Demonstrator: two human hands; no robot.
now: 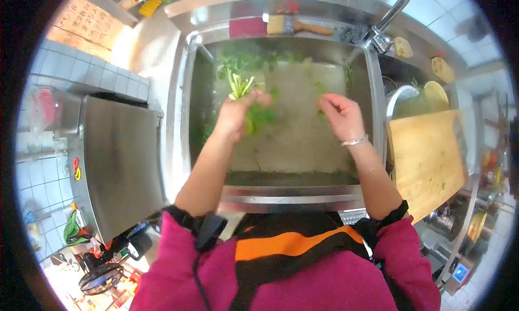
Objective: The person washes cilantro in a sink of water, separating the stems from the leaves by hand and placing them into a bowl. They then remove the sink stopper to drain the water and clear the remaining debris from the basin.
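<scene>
My left hand (pixel 236 113) is closed around a bunch of leafy greens (pixel 240 86), pale stems pointing up and away, leaves hanging below the fist. Over the right half of the sink (pixel 186 116), my right hand (pixel 343 116) has thumb and fingers pinched together. Small green bits show by its fingertips, but blur hides whether they are held or floating. Cloudy water (pixel 292 143) fills the sink under both hands. Loose green leaves (pixel 232 65) float along its far left side.
On the sink's back ledge lie a wooden-handled brush (pixel 311 28) and a dark red cloth-like piece (pixel 247 27). A faucet (pixel 381 38) stands back right. To the right is a wooden cutting board (pixel 427 154) beside a white bowl (pixel 397 100); a steel counter (pixel 121 165) is left.
</scene>
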